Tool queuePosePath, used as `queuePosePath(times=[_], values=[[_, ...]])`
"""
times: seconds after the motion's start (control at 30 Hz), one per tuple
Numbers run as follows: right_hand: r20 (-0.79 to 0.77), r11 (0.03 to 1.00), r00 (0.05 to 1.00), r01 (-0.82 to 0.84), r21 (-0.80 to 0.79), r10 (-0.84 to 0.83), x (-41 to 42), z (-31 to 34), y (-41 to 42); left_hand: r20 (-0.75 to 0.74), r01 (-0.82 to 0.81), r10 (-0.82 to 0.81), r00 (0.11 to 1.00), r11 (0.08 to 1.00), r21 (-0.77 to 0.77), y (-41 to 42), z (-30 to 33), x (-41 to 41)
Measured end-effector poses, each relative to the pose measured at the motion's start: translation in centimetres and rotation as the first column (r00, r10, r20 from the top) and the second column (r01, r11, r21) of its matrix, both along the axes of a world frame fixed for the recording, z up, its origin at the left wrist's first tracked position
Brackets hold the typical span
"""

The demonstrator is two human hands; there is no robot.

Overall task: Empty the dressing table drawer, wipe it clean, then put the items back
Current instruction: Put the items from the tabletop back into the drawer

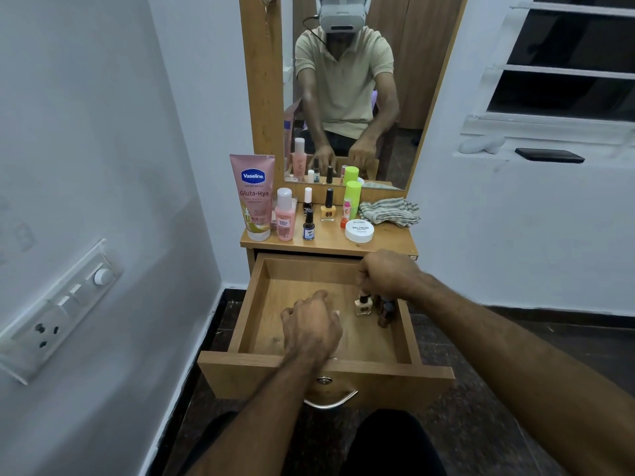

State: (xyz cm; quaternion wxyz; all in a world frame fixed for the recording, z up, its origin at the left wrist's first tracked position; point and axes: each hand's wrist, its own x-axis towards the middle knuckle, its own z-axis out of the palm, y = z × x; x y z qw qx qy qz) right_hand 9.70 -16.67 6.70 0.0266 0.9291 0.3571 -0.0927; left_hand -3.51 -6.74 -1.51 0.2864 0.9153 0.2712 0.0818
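Drawer [256, 304] pulled out below tabletop [330, 243]. Peach nail polish bottle [363, 305] upright at drawer's right side, brown bottle [385, 316] just beside it. Right hand [386, 274] above, fingers curled on peach bottle's cap. Left hand [311, 326] over drawer middle, fingers loosely curled; contents not visible. Cosmetics, striped cloth [390, 211] on tabletop.

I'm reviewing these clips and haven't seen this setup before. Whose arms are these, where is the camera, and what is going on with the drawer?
There is no robot here. The one picture comes from a camera worn on a person's head, looking down at their own arms. The right hand pinches the cap of a pale nail polish bottle standing in the open drawer. The left hand hovers inside it, fingers curled; whether it holds anything is hidden. On the tabletop stand bottles, a white jar, a Vaseline tube and a striped cloth.
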Motion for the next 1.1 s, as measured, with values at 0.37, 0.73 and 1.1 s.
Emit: queuePosePath(times=[0.37,0.73,1.1], values=[[0.091,0.994,0.990,0.112,-0.002,-0.111,0.7,-2.4,-0.6,0.007,-0.005,0.005,1.000,1.000,-0.006,-0.1,0.1,-0.1],[0.097,0.994,0.989,0.106,0.022,-0.108,0.7,-3.0,-0.6,0.005,-0.006,0.006,1.000,1.000,-0.015,-0.3,0.6,-0.4],[0.102,0.995,0.989,0.103,0.011,-0.103,1.0,-2.8,-0.8,0.009,-0.018,0.018,1.000,0.999,-0.029,-0.3,0.6,-0.3]])
